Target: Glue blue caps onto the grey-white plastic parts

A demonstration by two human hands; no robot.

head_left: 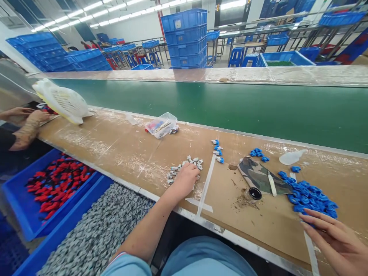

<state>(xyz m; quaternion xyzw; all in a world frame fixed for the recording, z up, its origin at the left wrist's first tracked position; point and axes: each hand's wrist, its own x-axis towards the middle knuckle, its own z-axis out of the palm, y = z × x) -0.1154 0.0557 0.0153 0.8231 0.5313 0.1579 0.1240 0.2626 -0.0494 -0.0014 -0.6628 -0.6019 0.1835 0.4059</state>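
Observation:
My left hand [186,179] rests on a small pile of grey plastic parts [174,171], its fingers curled down among them; what they pinch, if anything, is hidden. At lower right my right hand [339,241] is open, fingers stretched out, with the fingertips at the near edge of a heap of blue plastic parts [312,197]. Between the hands lie a camouflage cloth [253,174], a white-handled tool [271,184] and a small round pot of dark liquid [254,193]. Several joined blue-and-white pieces [217,152] stand in a short row beyond my left hand.
A green conveyor belt [201,99] runs behind the bench. A clear plastic box [162,125] and a pale perforated plastic shell [64,100] sit to the left. Bins of grey parts [97,226] and red parts [61,182] stand below. A co-worker's hands [31,117] show far left.

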